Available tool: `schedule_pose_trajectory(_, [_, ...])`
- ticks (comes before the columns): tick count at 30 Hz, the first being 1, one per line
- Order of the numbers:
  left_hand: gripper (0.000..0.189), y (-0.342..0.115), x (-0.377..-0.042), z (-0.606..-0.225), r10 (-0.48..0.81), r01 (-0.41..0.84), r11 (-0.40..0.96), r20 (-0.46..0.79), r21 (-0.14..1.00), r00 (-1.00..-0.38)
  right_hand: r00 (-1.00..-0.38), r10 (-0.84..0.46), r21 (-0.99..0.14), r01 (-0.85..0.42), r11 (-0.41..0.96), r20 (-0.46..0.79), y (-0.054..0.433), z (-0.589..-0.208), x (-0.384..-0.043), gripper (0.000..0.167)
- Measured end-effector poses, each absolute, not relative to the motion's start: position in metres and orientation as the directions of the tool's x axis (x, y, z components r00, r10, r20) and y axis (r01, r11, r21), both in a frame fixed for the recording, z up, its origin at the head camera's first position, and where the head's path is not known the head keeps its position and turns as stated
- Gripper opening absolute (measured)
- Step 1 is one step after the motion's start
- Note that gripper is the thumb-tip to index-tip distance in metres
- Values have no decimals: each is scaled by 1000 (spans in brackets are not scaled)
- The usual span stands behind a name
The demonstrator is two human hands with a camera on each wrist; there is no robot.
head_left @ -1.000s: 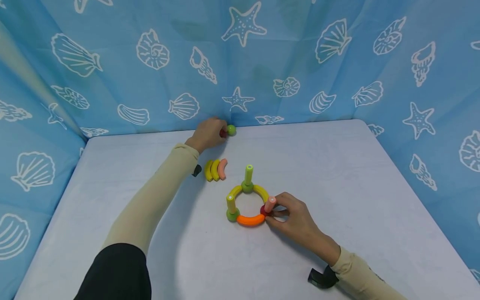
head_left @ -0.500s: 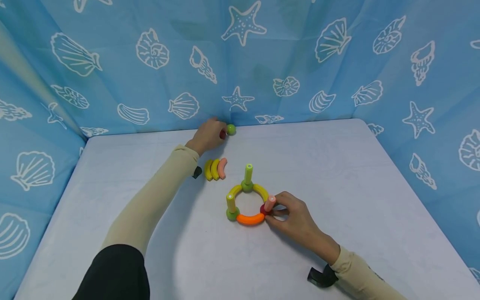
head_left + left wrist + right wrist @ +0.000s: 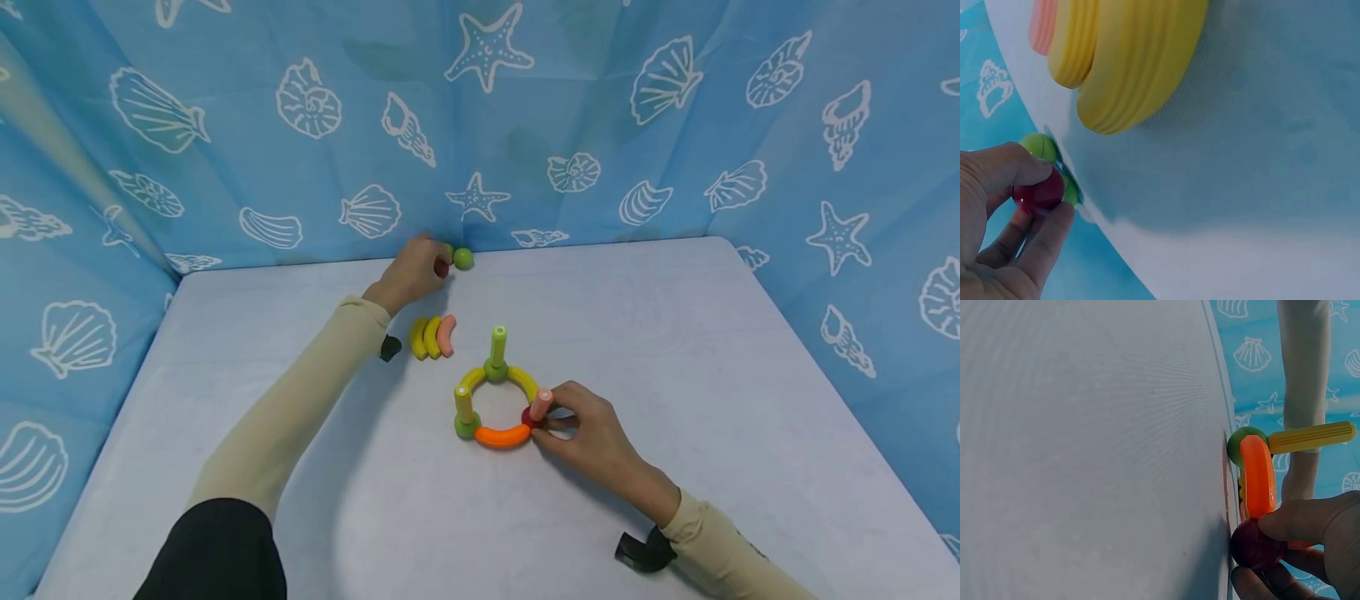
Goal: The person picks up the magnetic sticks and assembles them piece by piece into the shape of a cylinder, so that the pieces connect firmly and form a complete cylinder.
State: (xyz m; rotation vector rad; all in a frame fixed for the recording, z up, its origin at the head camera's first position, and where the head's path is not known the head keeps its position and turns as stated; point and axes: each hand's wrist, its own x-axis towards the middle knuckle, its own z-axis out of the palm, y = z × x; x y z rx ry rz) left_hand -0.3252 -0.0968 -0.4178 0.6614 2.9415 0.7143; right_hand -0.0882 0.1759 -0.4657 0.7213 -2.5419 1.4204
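At the table's far edge, my left hand (image 3: 411, 273) pinches a dark red ball (image 3: 1040, 192) between thumb and fingers. Two green balls (image 3: 463, 259) sit right beside it, one partly behind the fingers. My right hand (image 3: 596, 433) holds another red ball (image 3: 1257, 545), a corner of a ring of toy pieces. An orange curved piece (image 3: 502, 437) and yellow curved pieces (image 3: 522, 382) link this ball with two green balls (image 3: 495, 371). Upright on the ring's balls stand a pink rod (image 3: 541, 405), a yellow rod (image 3: 463, 406) and a light green rod (image 3: 498, 346).
Between the left arm and the ring, two yellow curved pieces (image 3: 424, 337) and a pink curved piece (image 3: 446, 335) lie side by side. A blue shell-print curtain (image 3: 480, 125) surrounds the white table (image 3: 675, 333) at the back and sides.
My left hand has drawn slightly left with the red ball, away from the outer green ball, and a second green ball now shows at its fingers. My right hand stays at the ring.
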Motion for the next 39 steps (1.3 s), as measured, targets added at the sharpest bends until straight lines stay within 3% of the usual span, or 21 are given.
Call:
schedule_pose_trajectory(15, [37,-125,-294,-402,355,339,771,78,540,-932,-875,-339,-769,-471,431,346,175,-467,-88,38])
schedule_pose_trajectory(23, [33,-152,-278,-395,301,337,749,160,571,-940,-871,-338,-768,-480,424,357,176,-468,-87,40])
schedule_pose_trajectory(39, [32,-179,-220,-389,253,329,735,211,593,-944,-868,-340,-765,-484,425,361,174,-467,-88,40])
